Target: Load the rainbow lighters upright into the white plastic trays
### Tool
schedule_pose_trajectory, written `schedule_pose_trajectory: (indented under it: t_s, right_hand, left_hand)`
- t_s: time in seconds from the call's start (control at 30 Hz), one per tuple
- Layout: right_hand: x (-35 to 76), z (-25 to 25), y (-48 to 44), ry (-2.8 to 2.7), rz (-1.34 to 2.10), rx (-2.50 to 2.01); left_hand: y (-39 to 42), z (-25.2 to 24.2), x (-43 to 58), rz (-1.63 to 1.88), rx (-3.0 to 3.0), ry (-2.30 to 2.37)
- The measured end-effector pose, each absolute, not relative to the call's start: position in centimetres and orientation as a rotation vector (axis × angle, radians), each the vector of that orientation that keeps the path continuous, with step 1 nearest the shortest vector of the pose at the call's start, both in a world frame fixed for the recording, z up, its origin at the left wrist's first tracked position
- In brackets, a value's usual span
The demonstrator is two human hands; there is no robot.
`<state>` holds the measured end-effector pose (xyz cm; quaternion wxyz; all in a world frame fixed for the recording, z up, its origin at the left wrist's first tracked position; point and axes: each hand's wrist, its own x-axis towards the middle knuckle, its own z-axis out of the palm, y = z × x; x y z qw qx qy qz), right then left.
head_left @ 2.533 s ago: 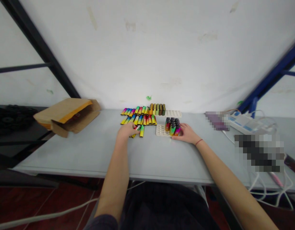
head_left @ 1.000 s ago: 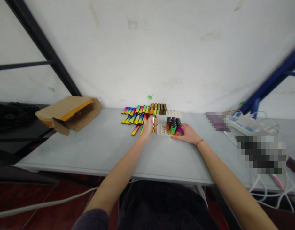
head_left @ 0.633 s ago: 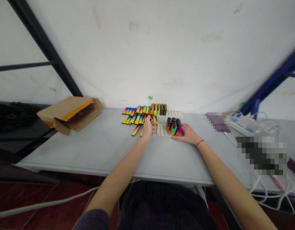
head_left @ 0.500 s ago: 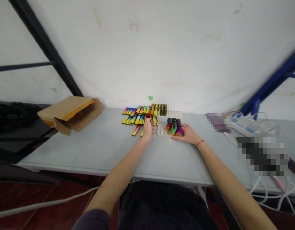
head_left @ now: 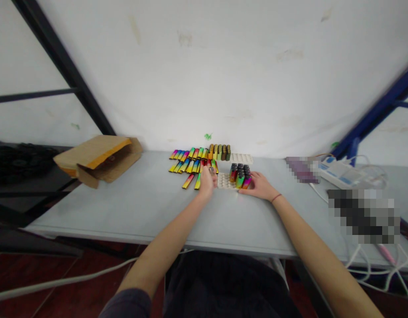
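My left hand (head_left: 207, 180) is closed at the left edge of a white tray (head_left: 223, 181); what its fingers hold, if anything, is too small to name. Several colourful dark-topped cylinders (head_left: 240, 175) stand upright in the right part of that tray. Against their right side rests my right hand (head_left: 261, 187), its thumb and fingers apart around the tray's right end. Rainbow-coloured flat pieces (head_left: 185, 165) lie in rows left of the tray. Behind it stands a block of yellow, green and brown cylinders (head_left: 219, 152).
Another white tray (head_left: 242, 158) lies near the wall. An open cardboard box (head_left: 101, 154) sits at the left of the grey table (head_left: 140, 198). At the right are a power strip (head_left: 336, 170), white cables and blurred-out objects.
My left hand has moved slightly toward me and to the right, close against the tray's left edge. My right hand has stayed at the tray's right end.
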<state>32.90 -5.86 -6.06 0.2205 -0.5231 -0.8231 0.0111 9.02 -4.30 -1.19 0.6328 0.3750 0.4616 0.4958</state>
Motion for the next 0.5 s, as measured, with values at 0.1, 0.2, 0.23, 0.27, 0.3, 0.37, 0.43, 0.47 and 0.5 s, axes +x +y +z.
schedule_pose_trajectory:
  t_s: [0.1,0.2,0.23,0.27,0.3,0.37,0.43,0.47,0.5]
  right_hand:
    - [32.88,-6.07,-5.85,-2.271,0.027,-1.455]
    - [32.87,-6.04,-5.86,-2.275,0.028,-1.462]
    - [32.87,-6.03,-5.87,-2.279,0.031,-1.465]
    - [32.88,-6.01,-5.87,-2.283,0.034,-1.469]
    - [32.89,-6.00,-5.87,-2.285,0.035,-1.473]
    - [32.92,-5.99,-5.87,-2.288,0.036,-1.476]
    - [32.95,-6.00,-5.87,-2.287,0.036,-1.474]
    - [32.96,-6.01,-5.87,-2.286,0.037,-1.472]
    - [32.96,-6.02,-5.87,-2.286,0.038,-1.470]
  left_hand:
    - [-4.28,-1.22,8.95,1.178,0.807,1.069]
    - [-4.34,-1.11,8.92,1.184,0.783,1.066]
    - [-4.38,-1.05,8.93,1.185,0.789,1.057]
    - [-4.43,-0.99,8.95,1.192,0.798,1.044]
    - [-4.51,-0.93,8.98,1.204,0.805,1.029]
    - [-4.67,-0.83,9.07,1.234,0.805,1.004]
    - [-4.81,-0.80,9.17,1.241,0.793,1.002]
    - [-4.85,-0.81,9.21,1.238,0.788,1.006]
    - [-4.86,-0.83,9.24,1.231,0.783,1.010]
